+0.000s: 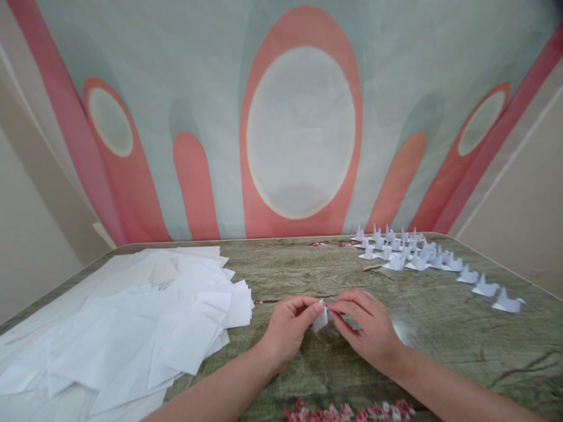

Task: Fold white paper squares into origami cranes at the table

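Observation:
A small folded white paper (321,321) is held just above the table in front of me. My left hand (285,327) pinches it between thumb and fingers. At the paper's upper right corner, the thumb and index finger of my right hand (370,328) are closed in a pinch; the exact contact is too small to see clearly. Several finished white paper cranes (417,261) stand in rows at the far right of the table. Left of my hands lies a broad, loose pile of white paper sheets (118,328).
The table (290,269) has a wood-grain top with printed pink flowers (347,412) along its near edge. Behind it hangs a grey-green backdrop (224,76) with coral oval shapes. Plain walls stand at both sides.

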`<state>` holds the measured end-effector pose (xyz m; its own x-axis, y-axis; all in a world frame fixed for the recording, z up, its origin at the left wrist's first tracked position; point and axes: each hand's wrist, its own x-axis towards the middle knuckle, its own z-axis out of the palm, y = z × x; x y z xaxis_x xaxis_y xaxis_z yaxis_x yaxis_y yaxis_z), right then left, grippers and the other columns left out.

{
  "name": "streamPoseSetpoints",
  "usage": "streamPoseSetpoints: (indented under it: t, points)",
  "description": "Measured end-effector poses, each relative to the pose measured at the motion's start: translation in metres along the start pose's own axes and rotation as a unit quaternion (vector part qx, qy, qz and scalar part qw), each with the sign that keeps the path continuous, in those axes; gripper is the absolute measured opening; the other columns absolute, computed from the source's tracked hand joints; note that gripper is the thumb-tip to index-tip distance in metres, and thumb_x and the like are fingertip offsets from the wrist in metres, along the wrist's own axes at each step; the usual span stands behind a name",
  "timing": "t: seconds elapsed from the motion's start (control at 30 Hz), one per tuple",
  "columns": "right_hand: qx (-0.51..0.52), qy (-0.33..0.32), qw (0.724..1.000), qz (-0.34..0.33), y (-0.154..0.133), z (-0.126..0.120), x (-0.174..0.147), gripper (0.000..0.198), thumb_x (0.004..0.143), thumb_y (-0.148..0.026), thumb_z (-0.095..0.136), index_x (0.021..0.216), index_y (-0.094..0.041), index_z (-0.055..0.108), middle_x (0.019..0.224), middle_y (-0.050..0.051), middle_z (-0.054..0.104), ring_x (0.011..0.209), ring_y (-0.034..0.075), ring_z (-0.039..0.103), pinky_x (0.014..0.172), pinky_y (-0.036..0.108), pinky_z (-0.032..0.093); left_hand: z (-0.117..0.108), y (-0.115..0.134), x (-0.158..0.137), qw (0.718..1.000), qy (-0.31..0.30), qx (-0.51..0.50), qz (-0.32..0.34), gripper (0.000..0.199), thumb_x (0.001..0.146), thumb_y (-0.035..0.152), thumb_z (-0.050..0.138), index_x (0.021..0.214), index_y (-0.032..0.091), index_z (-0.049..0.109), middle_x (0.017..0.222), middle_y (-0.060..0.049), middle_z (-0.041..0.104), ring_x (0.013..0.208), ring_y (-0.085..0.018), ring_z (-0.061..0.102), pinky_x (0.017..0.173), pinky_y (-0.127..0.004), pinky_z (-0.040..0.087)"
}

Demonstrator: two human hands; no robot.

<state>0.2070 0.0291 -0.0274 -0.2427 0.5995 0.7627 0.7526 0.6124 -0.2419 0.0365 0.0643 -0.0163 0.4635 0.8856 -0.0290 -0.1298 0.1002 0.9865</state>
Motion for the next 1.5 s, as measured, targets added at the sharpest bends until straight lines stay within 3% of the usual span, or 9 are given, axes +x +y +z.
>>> streamPoseSetpoints:
  t: [0.4,0.57,0.7,0.8,0.9,1.07,1.17,1.3,1.5]
  points:
    - [-0.009,-0.020,1.000,-0.017,0.000,-0.001,0.001,0.010,0.077,-0.012,0.057,0.081,-0.020,0.060,0.077,0.003,0.060,0.071,0.015,0.055,0.065,0.029,0.042,-0.001,-0.002,0.000,1.000,0.001,0.018,0.017,0.024,0.073,0.036,0.065,0.073,0.011,0.066,0.064,0.000,0.058,0.061,-0.010,0.044,0.061,-0.021,0.035]
    - [0.048,-0.032,0.997,0.054,-0.004,-0.001,0.002,0.009,0.078,-0.014,0.054,0.085,-0.020,0.056,0.083,0.004,0.058,0.074,0.016,0.054,0.068,0.031,0.042,-0.001,-0.002,0.000,0.999,0.007,0.022,0.029,0.024,0.076,0.035,0.062,0.079,0.012,0.068,0.073,-0.003,0.062,0.067,-0.012,0.049,0.066,-0.022,0.038]
    - [0.118,-0.087,0.981,0.126,-0.010,-0.002,0.004,0.012,0.080,-0.021,0.054,0.092,-0.019,0.055,0.086,0.005,0.057,0.073,0.016,0.053,0.068,0.030,0.042,-0.002,-0.001,0.001,0.997,-0.001,0.043,0.062,0.022,0.078,0.033,0.061,0.083,0.014,0.070,0.090,-0.006,0.064,0.086,-0.017,0.054,0.080,-0.026,0.040]
    - [0.173,-0.125,0.963,0.163,-0.013,0.000,0.006,0.007,0.083,-0.023,0.052,0.086,-0.019,0.057,0.079,0.003,0.056,0.071,0.015,0.053,0.066,0.027,0.042,-0.002,0.001,0.000,0.996,-0.022,0.051,0.074,0.022,0.079,0.033,0.059,0.085,0.015,0.071,0.095,-0.007,0.063,0.093,-0.019,0.055,0.086,-0.027,0.039]
    - [0.207,-0.138,0.950,0.188,-0.013,0.002,0.007,0.015,0.085,-0.026,0.049,0.075,-0.018,0.057,0.071,0.001,0.054,0.068,0.014,0.052,0.064,0.025,0.041,-0.003,0.002,-0.001,0.996,-0.037,0.049,0.070,0.025,0.082,0.034,0.055,0.089,0.016,0.070,0.097,-0.006,0.063,0.095,-0.019,0.054,0.088,-0.028,0.039]
    - [0.222,-0.139,0.934,0.245,-0.008,0.003,0.006,0.026,0.086,-0.035,0.047,0.067,-0.018,0.054,0.066,-0.001,0.050,0.063,0.013,0.048,0.060,0.024,0.040,-0.003,0.000,0.000,0.999,-0.021,0.009,0.023,0.028,0.082,0.037,0.054,0.098,0.017,0.066,0.097,-0.005,0.066,0.092,-0.018,0.056,0.088,-0.030,0.039]
    - [0.240,-0.139,0.924,0.265,-0.005,0.004,0.004,0.029,0.086,-0.039,0.046,0.068,-0.017,0.055,0.065,-0.001,0.049,0.062,0.013,0.047,0.058,0.023,0.040,-0.003,-0.002,0.001,1.000,-0.018,-0.008,0.011,0.028,0.078,0.038,0.059,0.093,0.016,0.067,0.091,-0.005,0.067,0.086,-0.017,0.057,0.084,-0.029,0.041]
    - [0.259,-0.141,0.918,0.266,-0.005,0.005,0.003,0.030,0.085,-0.039,0.047,0.066,-0.017,0.054,0.063,-0.002,0.048,0.060,0.012,0.046,0.057,0.022,0.039,-0.002,-0.002,0.001,1.000,-0.011,-0.009,0.013,0.024,0.075,0.036,0.063,0.081,0.013,0.067,0.079,-0.004,0.066,0.077,-0.016,0.056,0.077,-0.027,0.041]
    - [0.268,-0.150,0.919,0.246,-0.008,0.002,0.006,0.030,0.086,-0.038,0.047,0.065,-0.017,0.055,0.064,-0.002,0.050,0.061,0.012,0.046,0.058,0.022,0.039,-0.002,-0.001,0.002,1.000,-0.019,0.001,0.016,0.022,0.074,0.033,0.064,0.082,0.012,0.066,0.077,-0.003,0.065,0.073,-0.015,0.055,0.073,-0.025,0.041]
